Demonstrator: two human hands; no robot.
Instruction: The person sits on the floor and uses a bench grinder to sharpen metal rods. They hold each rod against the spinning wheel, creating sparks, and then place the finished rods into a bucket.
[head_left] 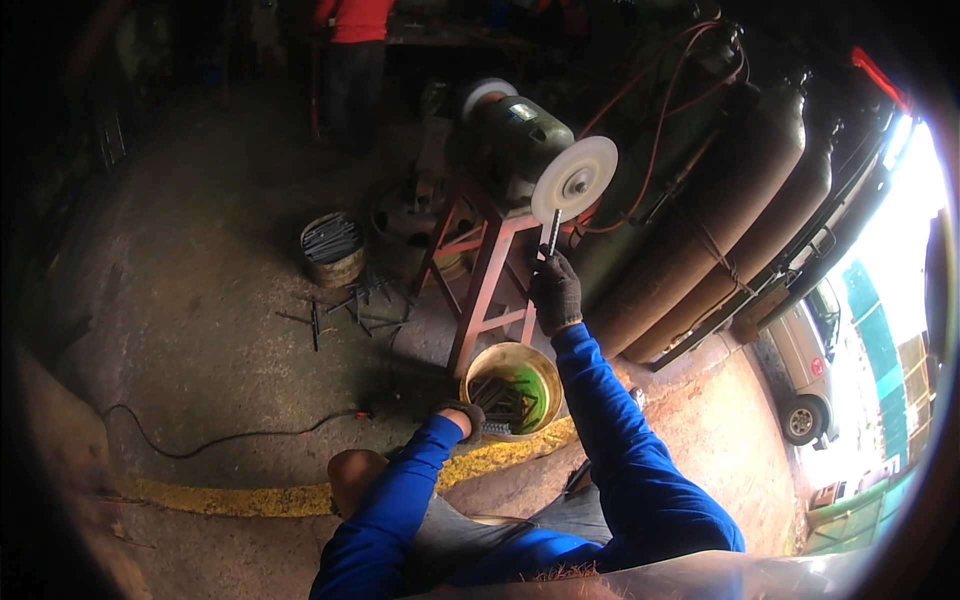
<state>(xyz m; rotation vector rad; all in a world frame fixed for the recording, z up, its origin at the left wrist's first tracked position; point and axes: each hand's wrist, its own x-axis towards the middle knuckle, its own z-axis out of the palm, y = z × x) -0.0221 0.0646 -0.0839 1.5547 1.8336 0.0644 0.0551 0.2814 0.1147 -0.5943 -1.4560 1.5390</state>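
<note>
My right hand [557, 292], in a dark knit glove, is closed around a short piece of ribbed rebar [555, 235]. The rebar points up, and its tip meets the lower rim of the pale grinding wheel [590, 165] on a green bench grinder [520, 130]; whether they touch I cannot tell. Also gloved, my left hand [466, 416] is low beside a yellowish bucket [549, 372] of rod pieces. A ribbed rod piece [495, 428] sticks out of its closed fingers over the bucket's near rim.
The grinder stands on a reddish metal stand [487, 285]. Left of it are a second bucket [338, 270] full of rods and loose rods [316, 325] on the floor. Large gas cylinders [745, 180] lean at right. A cable [190, 455] crosses the floor; a person in red [358, 22] stands behind.
</note>
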